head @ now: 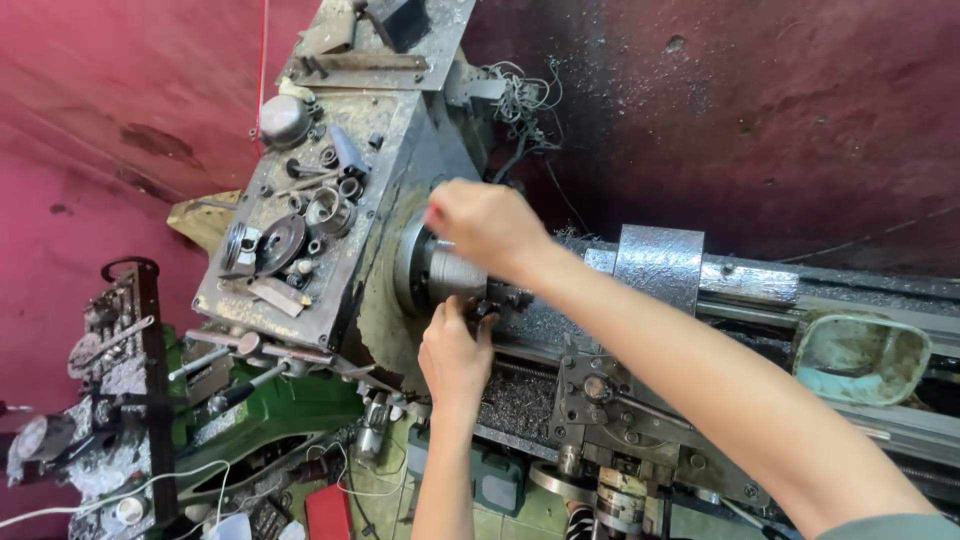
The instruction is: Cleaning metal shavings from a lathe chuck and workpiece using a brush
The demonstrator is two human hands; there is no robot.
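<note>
- Nearest the camera, the person's right forearm crosses the frame from the lower right, so that the right hand [487, 222] can reach over the top of the lathe's chuck [418, 268]; its fingers curl down onto the chuck's rim, gripping it as if to steady or turn it.
- From below, the left hand [455, 352] comes up and closes its fingers round a small dark part at the front of the metal workpiece [461, 275]; what exactly it pinches is hidden by the fingers.
- That workpiece, a short grey cylinder, sits clamped in the chuck, sticking out toward the tool post [505, 297], which stands just beside it, close enough for cutting.
- Loose rings, discs and bits of metal [300, 215] lie on the flat top of the headstock, within arm's reach of the chuck.
- Metal shavings [515, 400] gather in the bed under the workpiece, where cuttings would fall.
- A worn green tray [860, 358] rests on the bed rails to the right, well apart from both hands.
</note>
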